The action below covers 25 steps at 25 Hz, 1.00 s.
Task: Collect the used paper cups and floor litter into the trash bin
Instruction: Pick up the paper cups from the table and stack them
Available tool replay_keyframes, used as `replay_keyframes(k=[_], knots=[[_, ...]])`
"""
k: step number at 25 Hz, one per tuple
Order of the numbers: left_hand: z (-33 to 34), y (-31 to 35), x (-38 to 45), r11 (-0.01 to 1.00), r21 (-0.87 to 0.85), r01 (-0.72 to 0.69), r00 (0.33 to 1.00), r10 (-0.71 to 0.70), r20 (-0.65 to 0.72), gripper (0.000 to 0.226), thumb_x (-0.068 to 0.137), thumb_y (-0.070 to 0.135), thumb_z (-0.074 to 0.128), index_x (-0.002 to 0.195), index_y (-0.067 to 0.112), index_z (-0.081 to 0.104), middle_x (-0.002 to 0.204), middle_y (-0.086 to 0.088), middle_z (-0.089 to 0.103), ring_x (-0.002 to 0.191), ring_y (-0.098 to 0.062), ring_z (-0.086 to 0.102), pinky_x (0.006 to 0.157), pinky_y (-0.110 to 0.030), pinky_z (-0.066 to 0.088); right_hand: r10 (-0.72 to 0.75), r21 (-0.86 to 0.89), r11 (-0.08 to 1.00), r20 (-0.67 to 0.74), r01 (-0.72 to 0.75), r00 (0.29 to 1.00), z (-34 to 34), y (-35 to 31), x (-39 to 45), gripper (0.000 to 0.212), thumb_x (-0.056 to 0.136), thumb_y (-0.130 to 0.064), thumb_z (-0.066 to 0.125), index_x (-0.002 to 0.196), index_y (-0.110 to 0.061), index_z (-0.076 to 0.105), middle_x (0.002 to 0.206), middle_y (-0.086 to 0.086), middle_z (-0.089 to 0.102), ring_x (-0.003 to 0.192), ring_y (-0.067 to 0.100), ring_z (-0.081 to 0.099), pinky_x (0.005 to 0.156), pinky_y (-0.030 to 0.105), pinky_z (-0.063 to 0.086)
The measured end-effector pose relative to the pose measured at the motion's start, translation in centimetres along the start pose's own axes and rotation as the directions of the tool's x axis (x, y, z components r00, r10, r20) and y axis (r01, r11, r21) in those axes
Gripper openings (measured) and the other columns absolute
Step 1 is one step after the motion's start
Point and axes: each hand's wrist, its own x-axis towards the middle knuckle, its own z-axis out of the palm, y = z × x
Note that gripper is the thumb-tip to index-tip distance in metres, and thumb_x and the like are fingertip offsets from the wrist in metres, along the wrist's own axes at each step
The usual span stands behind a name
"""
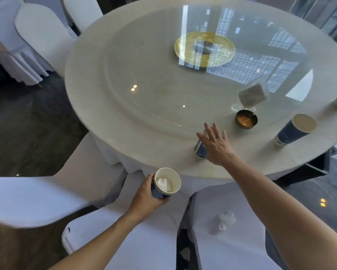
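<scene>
Left hand [144, 193] grips stacked cups [166, 184] — right hand [215, 143] spread open over a table cup [200, 151].

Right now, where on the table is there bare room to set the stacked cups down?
Free: the cloth rim left of the right hand, and the glass turntable short of the gold centre. Crowded: ashtray, card holder, blue cup.
</scene>
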Motion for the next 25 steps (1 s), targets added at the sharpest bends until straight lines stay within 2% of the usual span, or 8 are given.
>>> replay_keyframes(k=[2, 5, 9, 12, 15, 18, 21, 25], knots=[[0.4, 0.3, -1.1, 1.0, -0.008, 0.022, 0.999, -0.023, -0.026, 0.072, 0.066, 0.032, 0.096, 0.126, 0.032, 0.056, 0.122, 0.014, 0.065, 0.112, -0.004, 0.063, 0.079, -0.009, 0.049, -0.001, -0.005, 1.0, -0.07, 0.001, 0.998, 0.3, -0.7, -0.4, 0.079, 0.088, -0.022, 0.07, 0.156, -0.021, 0.03, 0.162, 0.015, 0.019, 0.145, 0.043, 0.023, 0.108, 0.045, 0.044], [1.0, 0.9, -2.0, 0.998, -0.052, 0.031, 0.998, -0.033, -0.048, 0.074, 0.065, 0.032, 0.097, 0.127, 0.032, 0.056, 0.123, 0.014, 0.067, 0.113, -0.004, 0.063, 0.081, -0.01, 0.049, 0.101, 0.021, 0.995, -0.063, -0.1, 0.993, 0.6, -1.2, -1.1, 0.069, 0.082, -0.021, 0.078, 0.142, -0.018, 0.044, 0.145, 0.011, 0.035, 0.129, 0.037, 0.039, 0.086, 0.037, 0.051], [1.2, 2.6, -2.0, 0.998, -0.057, -0.004, 1.0, 0.003, -0.031, 0.079, 0.065, 0.03, 0.097, 0.13, 0.032, 0.053, 0.124, 0.015, 0.065, 0.115, -0.003, 0.062, 0.084, -0.009, 0.048, 0.305, 0.222, 0.928, 0.003, -0.298, 0.952, 2.2, -0.1, -4.0, 0.059, 0.083, -0.011, 0.072, 0.136, -0.012, 0.045, 0.133, 0.016, 0.046, 0.116, 0.038, 0.05, 0.088, 0.045, 0.055], [0.7, 4.7, -1.3, 0.994, -0.095, -0.044, 0.999, 0.045, 0.011, 0.08, 0.069, 0.018, 0.096, 0.13, 0.034, 0.047, 0.12, 0.018, 0.062, 0.108, 0.005, 0.06, 0.078, -0.004, 0.047, 0.497, 0.577, 0.662, 0.14, -0.478, 0.856, 2.7, 0.3, -8.2, 0.049, 0.084, -0.021, 0.071, 0.125, -0.012, 0.046, 0.119, 0.012, 0.054, 0.103, 0.034, 0.058, 0.081, 0.042, 0.051], [-0.2, 7.1, -0.3, 0.98, -0.176, -0.092, 0.996, 0.09, -0.021, 0.083, 0.063, 0.027, 0.097, 0.129, 0.032, 0.047, 0.116, 0.02, 0.064, 0.104, -0.002, 0.064, 0.083, -0.015, 0.053, 0.518, 0.777, 0.367, 0.285, -0.511, 0.806, 3.6, -0.6, -13.4, 0.058, 0.082, -0.038, 0.072, 0.13, -0.013, 0.051, 0.111, 0.013, 0.061, 0.106, 0.037, 0.056, 0.08, 0.039, 0.047], [-1.1, 9.3, 0.3, 0.963, -0.22, -0.156, 0.985, 0.135, -0.11, 0.089, 0.051, 0.053, 0.089, 0.128, 0.029, 0.051, 0.116, 0.011, 0.069, 0.103, -0.016, 0.068, 0.086, -0.034, 0.057, 0.457, 0.835, 0.268, 0.33, -0.481, 0.826, 4.7, -2.6, -18.5, 0.051, 0.08, -0.044, 0.073, 0.125, -0.023, 0.06, 0.111, 0.009, 0.067, 0.107, 0.031, 0.06, 0.09, 0.046, 0.053], [-1.5, 11.8, 0.5, 0.939, -0.279, -0.2, 0.977, 0.169, -0.13, 0.086, 0.058, 0.044, 0.097, 0.128, 0.026, 0.051, 0.123, 0.003, 0.067, 0.108, -0.019, 0.067, 0.087, -0.036, 0.059, 0.392, 0.886, 0.049, 0.409, -0.462, 0.824, 4.8, -4.8, -22.5, 0.051, 0.08, -0.022, 0.082, 0.121, -0.018, 0.053, 0.113, 0.009, 0.064, 0.092, 0.021, 0.067, 0.076, 0.033, 0.053], [-0.9, 14.3, -0.4, 0.901, -0.379, -0.21, 0.977, 0.184, -0.103, 0.071, 0.071, 0.016, 0.095, 0.13, 0.008, 0.056, 0.121, -0.005, 0.07, 0.091, 0.005, 0.072, 0.067, -0.013, 0.055, 0.335, 0.898, 0.059, 0.394, -0.436, 0.856, 3.9, -6.7, -25.2, 0.06, 0.079, -0.012, 0.082, 0.126, -0.018, 0.044, 0.12, 0.006, 0.059, 0.103, 0.021, 0.066, 0.08, 0.028, 0.056]])
